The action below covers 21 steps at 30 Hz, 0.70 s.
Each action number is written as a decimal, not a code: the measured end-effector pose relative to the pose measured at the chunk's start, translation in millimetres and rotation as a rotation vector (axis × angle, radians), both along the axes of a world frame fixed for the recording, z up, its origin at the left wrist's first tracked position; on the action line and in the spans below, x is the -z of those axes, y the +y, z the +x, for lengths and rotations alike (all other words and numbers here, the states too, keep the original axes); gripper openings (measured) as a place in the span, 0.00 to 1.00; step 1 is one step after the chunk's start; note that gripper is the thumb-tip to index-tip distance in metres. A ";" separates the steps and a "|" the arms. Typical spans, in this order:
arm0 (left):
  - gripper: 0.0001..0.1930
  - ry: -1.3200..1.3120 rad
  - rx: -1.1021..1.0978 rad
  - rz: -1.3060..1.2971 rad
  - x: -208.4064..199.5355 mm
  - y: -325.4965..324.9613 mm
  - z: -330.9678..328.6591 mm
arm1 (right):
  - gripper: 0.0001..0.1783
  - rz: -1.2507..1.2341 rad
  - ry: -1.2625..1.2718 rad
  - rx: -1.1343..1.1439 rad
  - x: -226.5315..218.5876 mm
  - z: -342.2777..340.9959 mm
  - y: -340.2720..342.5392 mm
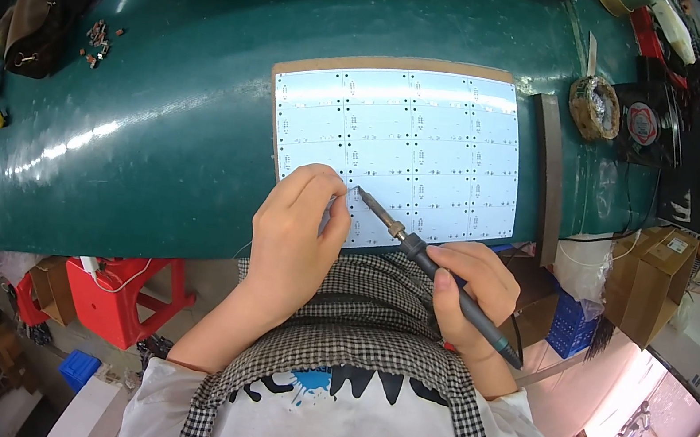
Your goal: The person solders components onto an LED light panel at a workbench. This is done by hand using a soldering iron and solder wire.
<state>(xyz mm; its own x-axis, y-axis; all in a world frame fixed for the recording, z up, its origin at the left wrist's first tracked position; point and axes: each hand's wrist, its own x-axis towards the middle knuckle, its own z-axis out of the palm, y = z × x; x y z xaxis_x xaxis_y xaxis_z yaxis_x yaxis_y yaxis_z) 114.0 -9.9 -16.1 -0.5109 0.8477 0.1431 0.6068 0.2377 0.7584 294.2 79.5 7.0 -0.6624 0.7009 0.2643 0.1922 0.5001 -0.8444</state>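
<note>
A white circuit board panel (444, 156), marked off into a grid with small dark holes and parts, lies on a brown backing board (390, 64) at the table's front edge. My right hand (476, 292) grips a soldering iron (421, 251) by its dark handle, pen fashion. Its tip rests at or just over the panel, left of the middle. Close by, my left hand (299, 228) pinches a thin strand of solder wire (351, 189) whose end meets the iron's tip. Most of that wire is hidden behind the fingers.
Right of the panel lies a dark bar (544, 179), with a round tin (594, 108) beyond it. Small loose parts (97, 44) and a brown bag (32, 26) are far left on the green table (178, 105). Below stand a red stool (119, 302) and a cardboard box (647, 283).
</note>
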 end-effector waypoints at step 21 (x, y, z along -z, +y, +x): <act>0.08 -0.076 0.025 -0.019 -4.7 -27.1 15.2 | 0.08 0.043 0.057 0.035 5.0 19.4 -19.5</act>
